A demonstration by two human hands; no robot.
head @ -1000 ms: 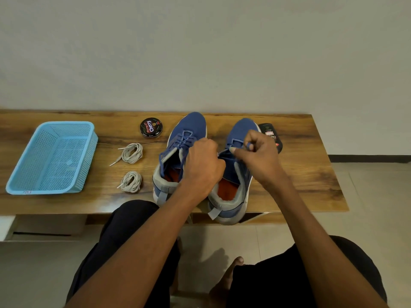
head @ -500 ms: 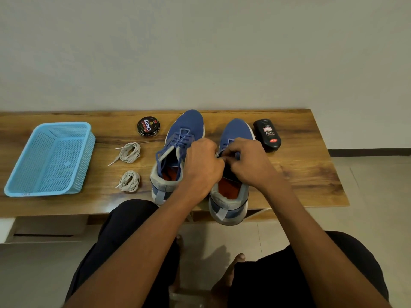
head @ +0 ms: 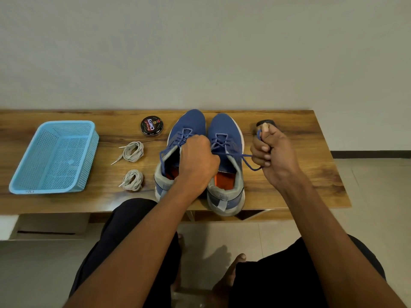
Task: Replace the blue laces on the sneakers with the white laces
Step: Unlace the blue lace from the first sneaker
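On the wooden surface (head: 289, 192) two blue sneakers stand side by side with their toes to the wall, the left sneaker (head: 189, 125) and the right sneaker (head: 224, 127) touching or almost touching each other. The right hand (head: 274, 156) is to the right of the right sneaker, and its grip is clenched around the blue lace (head: 235, 154): the lace runs from the upper eyelets of this sneaker out to the right, enters the fist from below as a small loop, and its end comes out at the top near the thumb. The lower crossings of the lace are still threaded in the front part of the shoe. The left hand (head: 196, 161) rests over the gap between the two sneakers, at the level of the tongues, with its fingers curled; what it grasps is hidden under the knuckles, so I cannot tell (it may be the edge of a shoe or a lace). The left sneaker is still fully laced in blue, with one loose strand hanging along its left side. Two coiled bundles of white laces (head: 132, 151) lie to the left of the sneakers, one behind the other, not touching the shoes. Behind them is a round black polish tin (head: 152, 126), and far to the left a light blue plastic basket (head: 22, 174). A small dark object (head: 265, 123) is mostly hidden behind the right hand.
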